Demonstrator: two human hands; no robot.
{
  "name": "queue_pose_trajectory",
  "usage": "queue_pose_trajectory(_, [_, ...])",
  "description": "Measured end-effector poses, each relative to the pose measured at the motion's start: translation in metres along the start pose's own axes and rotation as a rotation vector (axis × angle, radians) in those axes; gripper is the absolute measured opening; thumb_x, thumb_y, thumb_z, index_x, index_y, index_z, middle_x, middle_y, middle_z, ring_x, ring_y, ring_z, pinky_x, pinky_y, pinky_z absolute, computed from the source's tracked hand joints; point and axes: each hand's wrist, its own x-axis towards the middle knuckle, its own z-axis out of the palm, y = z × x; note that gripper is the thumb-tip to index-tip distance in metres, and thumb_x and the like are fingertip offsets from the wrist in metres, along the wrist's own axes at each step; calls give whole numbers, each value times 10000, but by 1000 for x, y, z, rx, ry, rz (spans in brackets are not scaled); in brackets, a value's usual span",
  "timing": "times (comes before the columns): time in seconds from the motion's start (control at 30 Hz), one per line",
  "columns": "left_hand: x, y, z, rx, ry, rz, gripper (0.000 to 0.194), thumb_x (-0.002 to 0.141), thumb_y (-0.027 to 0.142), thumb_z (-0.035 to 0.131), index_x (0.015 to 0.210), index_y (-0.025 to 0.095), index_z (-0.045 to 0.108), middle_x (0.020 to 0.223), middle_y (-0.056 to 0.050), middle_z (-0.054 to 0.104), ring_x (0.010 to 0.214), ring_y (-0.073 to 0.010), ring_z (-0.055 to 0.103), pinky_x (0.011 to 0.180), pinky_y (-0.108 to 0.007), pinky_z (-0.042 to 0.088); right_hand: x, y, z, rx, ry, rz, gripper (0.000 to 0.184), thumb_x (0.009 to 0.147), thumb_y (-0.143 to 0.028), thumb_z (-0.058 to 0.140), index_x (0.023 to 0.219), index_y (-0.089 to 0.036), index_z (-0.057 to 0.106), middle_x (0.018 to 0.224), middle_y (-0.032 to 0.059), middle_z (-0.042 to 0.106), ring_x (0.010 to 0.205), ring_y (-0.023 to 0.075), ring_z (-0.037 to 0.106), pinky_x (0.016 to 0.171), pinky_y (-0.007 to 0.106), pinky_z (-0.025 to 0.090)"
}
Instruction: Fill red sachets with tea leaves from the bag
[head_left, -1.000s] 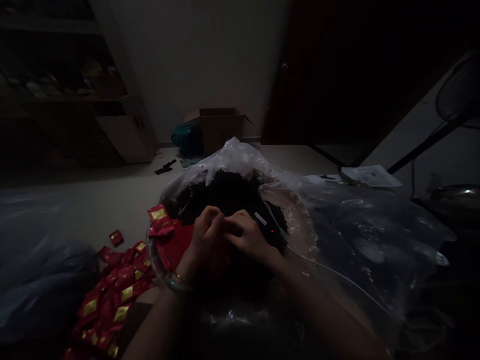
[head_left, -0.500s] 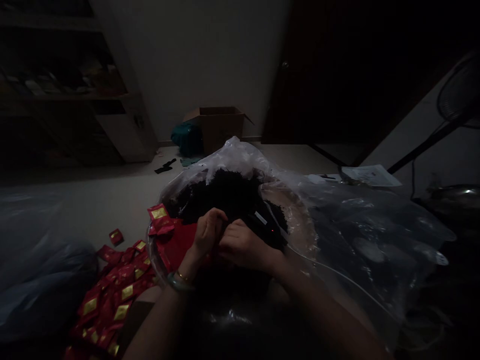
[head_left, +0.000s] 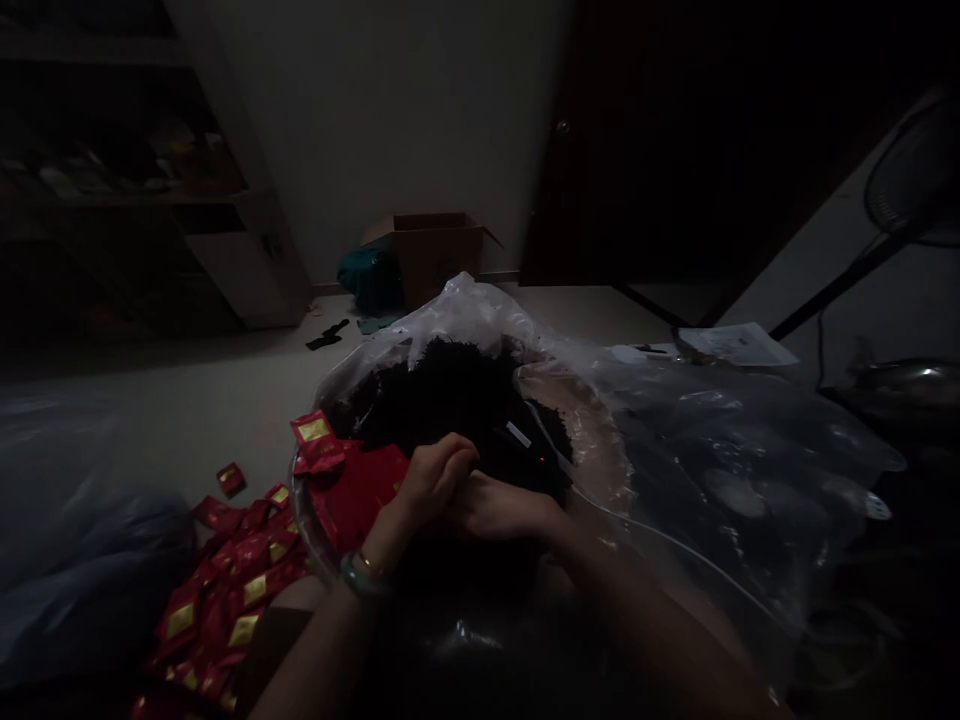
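A wide, clear plastic bag (head_left: 720, 470) is spread over a round, see-through basin (head_left: 301, 510), and everything here is placed by that basin. Behind it, a dark door (head_left: 660, 140), a shelf unit (head_left: 135, 200) and an open cardboard box (head_left: 435, 250) are seen, with a teal cloth (head_left: 367, 280) against the box. Off to the right of the basin, a fan (head_left: 915, 170), a metal pot (head_left: 907, 385) and a sheet of paper (head_left: 735, 345) are picked out. A dark bag (head_left: 82, 560) is slumped well left of it.

Red sachets with gold labels (head_left: 225, 590) are fanned out against the basin's left edge, and a larger red packet (head_left: 356, 495) is draped inside that rim. Dark loose leaves (head_left: 442, 400) are heaped in the basin, right up under the gathered plastic at the far edge.

Over the near part of the heap, the two hands are brought together, well inside the rim! The left hand (head_left: 427, 490) is closed narrow, curled over the right hand (head_left: 502, 508), whose fingers are tucked out of sight. Whether anything is held between them cannot be told. Leaves lie open beyond the knuckles, and a small white tag (head_left: 517, 433) is seen just past them.
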Motion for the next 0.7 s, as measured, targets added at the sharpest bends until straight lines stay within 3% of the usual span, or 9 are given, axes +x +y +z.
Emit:
queue_pose_trajectory(0.1, [3,-6,-10,164,130,59,283,894,354,412,900,187,640,873,-65,662,847,-186,578,794,-310,464,0,8,-20,289,136,121,261,874,-367,531,832,-172,699,792,8,713,748,172,634,713,274,505])
queue_pose_trajectory(0.2, [6,-17,-19,265,239,-7,288,915,321,388,1036,183,610,1037,-89,651,1003,-215,564,914,-378,442,-6,16,-48,555,356,178,355,874,-464,505,952,-179,702,875,16,723,844,185,645,801,307,503])
queue_pose_trajectory(0.3, [6,-28,-21,286,288,-74,380,926,318,369,1257,169,479,1248,-128,564,1139,-228,529,970,-416,429,-12,28,-70,777,580,178,356,802,-483,600,960,-180,698,882,20,725,833,183,648,807,300,500])
queue_pose_trajectory(0.33, [6,-29,-20,316,207,-75,408,911,323,404,1283,163,455,1277,-137,544,1161,-233,520,982,-419,425,-14,34,-75,827,654,175,349,769,-476,638,939,-177,696,873,21,724,817,182,647,801,298,501])
queue_pose_trajectory(0.4, [3,-29,-17,429,-119,-44,458,827,343,554,1244,162,500,1239,-132,567,1156,-252,519,1001,-424,414,-15,44,-82,893,774,190,332,704,-461,700,872,-175,685,820,15,717,772,179,638,778,296,502])
queue_pose_trajectory(0.47, [-2,-26,-10,597,-471,-11,511,678,349,720,1141,180,586,1122,-104,618,1114,-282,527,1018,-460,391,-15,51,-84,921,820,216,321,674,-461,723,820,-182,664,763,5,700,741,176,625,754,293,500])
queue_pose_trajectory(0.5, [-4,-24,-6,701,-547,-20,523,632,345,757,1107,186,607,1078,-98,628,1098,-302,524,1029,-507,364,-14,52,-84,930,815,217,320,677,-471,717,807,-185,652,745,2,691,736,175,621,745,293,499])
queue_pose_trajectory(0.57, [-9,-20,3,864,-593,-32,553,607,331,776,1117,199,608,1101,-105,611,1111,-334,504,1051,-603,279,-12,51,-82,940,760,189,326,712,-498,677,812,-190,633,744,3,680,761,178,620,747,296,497])
queue_pose_trajectory(0.7, [-15,-20,16,1021,-570,-46,375,650,269,747,998,172,646,1082,-133,614,1132,-350,489,1068,-635,205,-6,41,-76,891,713,132,323,781,-524,592,797,-202,589,742,-7,651,788,166,603,750,287,489])
